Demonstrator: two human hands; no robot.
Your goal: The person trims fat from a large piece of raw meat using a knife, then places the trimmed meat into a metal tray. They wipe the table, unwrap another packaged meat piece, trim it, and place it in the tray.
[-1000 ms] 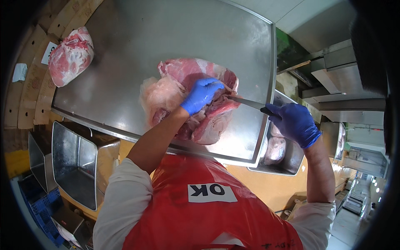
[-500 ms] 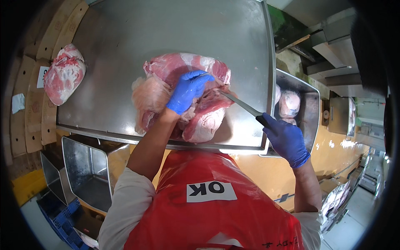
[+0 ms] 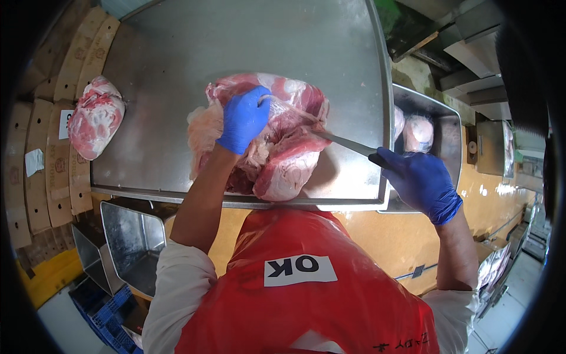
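Observation:
A large cut of raw meat (image 3: 289, 171) with pale fatty tissue on its left lies on the steel table (image 3: 236, 41). My left hand (image 3: 242, 118), in a blue glove, is closed on a pale strip of tissue at the top left of the cut and holds it stretched toward the right. My right hand (image 3: 415, 183), also gloved, grips the black handle of a long knife (image 3: 348, 144), whose blade tip sits in the right side of the meat. A second piece of meat (image 3: 94, 121) rests at the table's left edge.
Stacked cardboard (image 3: 35, 194) borders the table at left. A steel bin (image 3: 448, 159) with wrapped meat stands at its right. More steel bins (image 3: 130, 236) are below the left front edge, near blue plastic crates (image 3: 100, 310). I wear a red apron (image 3: 306, 307).
My left hand has moved up and left from the middle of the meat, drawing out the strip. My right hand dipped, then shifted right, with the knife still at the meat's right side.

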